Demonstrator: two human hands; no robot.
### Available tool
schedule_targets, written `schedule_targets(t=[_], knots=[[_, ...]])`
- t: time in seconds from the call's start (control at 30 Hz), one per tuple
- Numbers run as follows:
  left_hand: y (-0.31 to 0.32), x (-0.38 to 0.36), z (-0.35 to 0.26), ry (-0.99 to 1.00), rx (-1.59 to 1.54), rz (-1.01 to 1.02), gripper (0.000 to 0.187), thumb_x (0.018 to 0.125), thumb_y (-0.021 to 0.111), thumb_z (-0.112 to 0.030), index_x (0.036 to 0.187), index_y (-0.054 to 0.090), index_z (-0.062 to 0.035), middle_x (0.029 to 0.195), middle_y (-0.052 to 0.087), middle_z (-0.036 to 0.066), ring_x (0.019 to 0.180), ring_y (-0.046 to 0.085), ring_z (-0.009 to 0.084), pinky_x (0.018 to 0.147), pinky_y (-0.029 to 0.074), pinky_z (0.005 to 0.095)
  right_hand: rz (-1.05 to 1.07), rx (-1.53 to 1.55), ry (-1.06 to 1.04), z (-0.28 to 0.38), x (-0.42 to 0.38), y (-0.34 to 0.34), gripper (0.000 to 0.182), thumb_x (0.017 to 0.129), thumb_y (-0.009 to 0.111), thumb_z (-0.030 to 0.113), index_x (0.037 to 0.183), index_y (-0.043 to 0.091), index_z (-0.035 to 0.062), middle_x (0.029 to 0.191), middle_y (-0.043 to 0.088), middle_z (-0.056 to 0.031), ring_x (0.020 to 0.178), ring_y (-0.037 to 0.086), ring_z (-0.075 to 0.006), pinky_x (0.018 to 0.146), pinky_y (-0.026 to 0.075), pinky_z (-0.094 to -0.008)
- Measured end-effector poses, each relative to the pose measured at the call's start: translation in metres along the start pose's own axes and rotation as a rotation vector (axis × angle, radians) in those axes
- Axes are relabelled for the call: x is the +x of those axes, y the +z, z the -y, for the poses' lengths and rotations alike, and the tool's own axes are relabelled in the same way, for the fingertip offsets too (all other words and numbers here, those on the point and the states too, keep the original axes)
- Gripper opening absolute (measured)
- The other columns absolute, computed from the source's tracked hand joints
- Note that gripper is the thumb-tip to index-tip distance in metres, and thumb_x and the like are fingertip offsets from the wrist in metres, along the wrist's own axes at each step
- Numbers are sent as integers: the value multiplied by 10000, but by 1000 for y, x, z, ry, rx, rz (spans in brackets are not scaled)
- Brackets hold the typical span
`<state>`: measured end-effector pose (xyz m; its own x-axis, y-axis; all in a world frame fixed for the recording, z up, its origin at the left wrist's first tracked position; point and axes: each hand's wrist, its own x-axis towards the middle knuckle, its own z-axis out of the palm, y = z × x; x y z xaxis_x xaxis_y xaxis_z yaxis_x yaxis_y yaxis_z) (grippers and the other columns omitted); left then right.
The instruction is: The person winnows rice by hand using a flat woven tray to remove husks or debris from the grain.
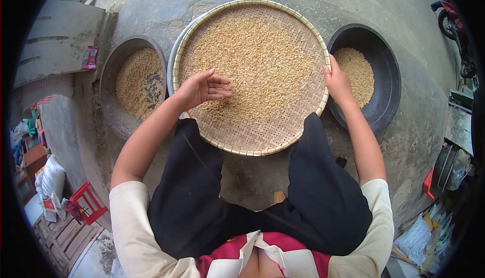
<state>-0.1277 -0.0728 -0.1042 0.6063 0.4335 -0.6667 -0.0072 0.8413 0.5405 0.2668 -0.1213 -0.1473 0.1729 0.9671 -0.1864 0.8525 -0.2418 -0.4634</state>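
Note:
A round woven bamboo winnowing tray [262, 139] lies across my knees, its rim bound with green ties. Golden grain [257, 60], which looks like unhusked rice, covers most of its weave, with the strip nearest me thinly covered. My left hand [208, 87] is over the tray's left part, palm turned inward and fingers stretched out close above the grain. On the opposite side, my right hand [337, 80] grips the rim, thumb on the inner side and fingers outside. Beneath the tray's left edge shows the rim of a pale basin [177, 43], mostly hidden.
A dark tub [386, 81] with grain stands at the right; a grey tub [108, 86] with grain and dark bits stands at the left. A pink packet [90, 57] rests on a concrete slab [60, 38]. A red plastic stool [88, 202] is at the lower left.

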Motion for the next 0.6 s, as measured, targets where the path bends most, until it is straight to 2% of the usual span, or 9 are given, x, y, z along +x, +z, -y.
schedule_targets(t=[0.2, 0.33, 0.4, 0.43, 0.47, 0.5, 0.53, 0.6], knots=[[5, 1, -1, -16, -25, -4, 528, 930, 269, -371, 1095, 507, 70, 1034, 574, 192, 966, 586, 272, 814, 486, 304, -37, -4, -30, -1, 0, 2, 446, 873, 426, 326, 1262, 373, 113, 782, 605, -224, 710, 584, -404, 625, 451, -478], [37, 19, -15, -34, -32, 59, 621, 909, 248, -460, 1098, 506, 72, 1038, 571, 196, 999, 566, 284, 882, 446, 342, -55, -16, -46, -3, -1, 3, 448, 869, 432, 323, 1262, 373, 116, 783, 606, -225, 713, 582, -408, 631, 452, -477], [98, 33, -43, 43, 132, 237, 660, 898, 233, -497, 1105, 503, 69, 1035, 578, 179, 1016, 557, 287, 916, 417, 351, -33, -19, -22, 0, 0, 2, 443, 869, 430, 321, 1257, 378, 115, 784, 606, -225, 714, 581, -410, 633, 452, -478], [129, 43, -57, 66, 187, 381, 673, 891, 226, -525, 1137, 497, 41, 1097, 558, 169, 1052, 538, 273, 923, 403, 340, -9, -25, 8, 1, 0, 0, 437, 868, 429, 319, 1252, 383, 113, 784, 606, -225, 714, 580, -413, 636, 452, -479], [159, 45, -74, 77, 286, 552, 692, 866, 251, -577, 1220, 452, -18, 1226, 469, 179, 1158, 448, 277, 956, 368, 377, -6, -36, -1, -3, 0, 3, 437, 868, 429, 319, 1252, 383, 113, 784, 606, -225, 714, 580, -413, 636, 452, -479], [184, 47, -87, 86, 432, 609, 710, 834, 297, -618, 1292, 390, -84, 1326, 362, 168, 1242, 335, 287, 987, 316, 438, -42, -87, -25, -10, 0, 9, 434, 870, 424, 319, 1250, 381, 116, 782, 606, -225, 712, 579, -415, 635, 452, -482], [204, 47, -93, 169, 567, 555, 736, 812, 331, -640, 1320, 351, -108, 1353, 325, 157, 1273, 270, 304, 1004, 266, 490, -80, -135, -51, -13, 1, 10, 430, 871, 419, 319, 1249, 378, 118, 780, 606, -225, 711, 578, -416, 634, 451, -485], [214, 45, -102, 318, 827, 472, 701, 820, 382, -605, 1309, 370, -103, 1360, 308, 169, 1275, 269, 303, 1007, 273, 473, -7, -131, -21, 1, -1, 0, 427, 873, 411, 318, 1252, 368, 124, 782, 605, -228, 711, 578, -417, 628, 451, -491]])
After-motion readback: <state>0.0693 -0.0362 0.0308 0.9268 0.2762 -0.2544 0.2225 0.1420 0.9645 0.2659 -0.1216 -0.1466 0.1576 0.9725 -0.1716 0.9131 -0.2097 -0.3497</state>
